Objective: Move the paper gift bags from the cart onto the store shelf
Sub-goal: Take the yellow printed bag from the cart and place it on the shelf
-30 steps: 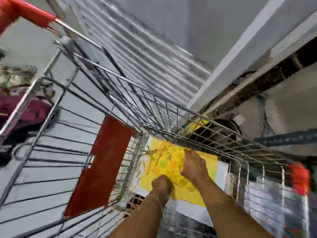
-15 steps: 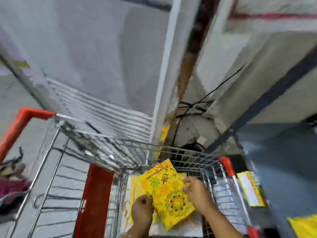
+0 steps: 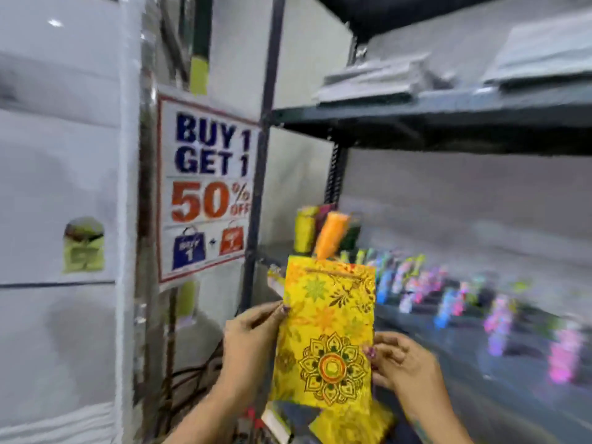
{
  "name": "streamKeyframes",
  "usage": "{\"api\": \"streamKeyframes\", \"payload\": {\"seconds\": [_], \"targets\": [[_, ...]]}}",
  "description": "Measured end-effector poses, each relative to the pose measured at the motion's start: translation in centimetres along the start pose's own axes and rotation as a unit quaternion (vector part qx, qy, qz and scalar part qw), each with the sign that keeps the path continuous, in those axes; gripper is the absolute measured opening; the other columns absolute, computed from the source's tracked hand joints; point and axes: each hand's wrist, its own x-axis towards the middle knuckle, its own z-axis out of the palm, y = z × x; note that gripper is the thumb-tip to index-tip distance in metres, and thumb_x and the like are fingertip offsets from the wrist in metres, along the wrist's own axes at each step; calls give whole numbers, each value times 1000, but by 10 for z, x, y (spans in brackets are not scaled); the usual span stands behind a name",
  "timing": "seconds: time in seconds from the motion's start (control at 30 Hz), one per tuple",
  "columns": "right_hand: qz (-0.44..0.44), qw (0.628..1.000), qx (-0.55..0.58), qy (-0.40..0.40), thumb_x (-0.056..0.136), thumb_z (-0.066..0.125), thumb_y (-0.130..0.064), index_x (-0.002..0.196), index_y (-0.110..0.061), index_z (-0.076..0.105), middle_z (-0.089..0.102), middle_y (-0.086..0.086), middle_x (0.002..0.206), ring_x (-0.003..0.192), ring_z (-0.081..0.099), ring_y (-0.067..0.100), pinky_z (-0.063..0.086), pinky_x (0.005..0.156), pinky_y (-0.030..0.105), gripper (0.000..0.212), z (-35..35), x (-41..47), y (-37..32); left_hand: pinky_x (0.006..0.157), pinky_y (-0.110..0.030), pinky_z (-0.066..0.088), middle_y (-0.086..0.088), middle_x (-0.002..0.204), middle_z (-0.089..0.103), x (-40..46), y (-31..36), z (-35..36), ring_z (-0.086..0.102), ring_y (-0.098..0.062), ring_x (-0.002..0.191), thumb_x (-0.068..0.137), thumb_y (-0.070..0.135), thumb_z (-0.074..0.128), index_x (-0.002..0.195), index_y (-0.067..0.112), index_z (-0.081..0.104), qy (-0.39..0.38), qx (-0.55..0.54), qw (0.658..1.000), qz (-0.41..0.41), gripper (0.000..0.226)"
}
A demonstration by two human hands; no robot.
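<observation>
white wall (image 3: 57,155), sale poster (image 3: 205,187)

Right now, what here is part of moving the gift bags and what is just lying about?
Job:
yellow gift bag
left hand
right hand
shelf

Just there:
sale sign
small colourful items
grey stacks on the upper shelf

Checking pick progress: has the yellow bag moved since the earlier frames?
Yes. The yellow bag is up out of the cart, now held upright by both hands in front of the shelf.

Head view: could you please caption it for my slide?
Both hands, left and right, hold a yellow floral gift bag upright before the store shelf.
</observation>
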Motion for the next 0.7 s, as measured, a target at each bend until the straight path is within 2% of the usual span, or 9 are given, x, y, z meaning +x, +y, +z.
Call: {"api": "streamKeyframes", "payload": {"seconds": [0.07, 0.13, 0.27, 0.3, 0.37, 0.43, 0.47, 0.57, 0.7], "targets": [[-53, 998, -2, 31, 33, 90, -41, 86, -2, 67, 72, 2, 59, 52, 66, 7, 51, 42, 20, 70, -24, -11, -46, 69, -32, 54, -4, 76, 77, 2, 39, 36, 65, -12, 70, 78, 14, 73, 78, 15, 80, -37, -28, 998, 50, 7], [-111, 992, -6, 55, 47, 86, -31, 94, 1, 64, 74, 1, 62, 55, 67, 7, 53, 45, 18, 61, -49, -26, -95, 61, -24, 53, -3, 76, 76, -4, 80, 72, 65, -9, 66, 78, 12, 74, 79, 16, 79, -78, -58, 991, 87, 6], [-197, 977, -14, 83, 26, 90, -49, 88, -4, 68, 77, 7, 74, 63, 71, 14, 56, 49, 21, 80, -80, -44, -161, 52, -20, 51, 5, 58, 71, -13, 136, 122, 62, -9, 54, 81, 6, 69, 89, 2, 75, -154, -129, 974, 104, 11], [-225, 969, -18, 100, 27, 90, -49, 89, -4, 69, 77, 11, 78, 66, 72, 18, 57, 51, 22, 80, -92, -54, -178, 49, -18, 50, 5, 56, 72, -19, 151, 138, 62, -6, 50, 82, 6, 68, 91, 0, 74, -191, -141, 966, 104, 12], [-234, 967, -29, 93, 49, 88, -35, 94, -1, 69, 76, 18, 85, 69, 72, 23, 57, 52, 23, 59, -99, -56, -193, 45, -18, 50, 3, 58, 73, -18, 162, 149, 63, -5, 47, 83, 8, 68, 91, 1, 73, -201, -162, 961, 96, 12], [-234, 968, -24, 91, 70, 74, -11, 97, 2, 67, 75, 22, 89, 68, 72, 26, 57, 50, 23, 31, -102, -58, -201, 51, -23, 55, -1, 65, 75, -17, 170, 156, 66, -9, 52, 82, 11, 69, 91, 4, 74, -214, -176, 956, 94, 12], [-234, 966, -28, 103, 72, 70, -6, 98, 2, 67, 74, 22, 90, 70, 72, 27, 58, 51, 25, 28, -107, -60, -204, 58, -28, 58, -4, 69, 76, -18, 173, 163, 68, -13, 57, 82, 12, 69, 91, 5, 75, -225, -181, 953, 93, 13], [-251, 958, -33, 133, 64, 74, -17, 98, 1, 67, 75, 20, 90, 77, 72, 29, 61, 61, 30, 38, -115, -67, -207, 75, -39, 59, -11, 77, 77, -19, 176, 175, 69, -23, 70, 79, 13, 72, 83, 10, 77, -240, -188, 948, 91, 7], [-263, 953, -37, 147, 52, 85, -33, 95, -3, 69, 75, 19, 90, 76, 73, 29, 61, 60, 30, 55, -116, -70, -202, 77, -42, 58, -14, 81, 76, -17, 169, 181, 69, -27, 76, 79, 12, 72, 81, 12, 77, -244, -200, 945, 81, 6]]}}
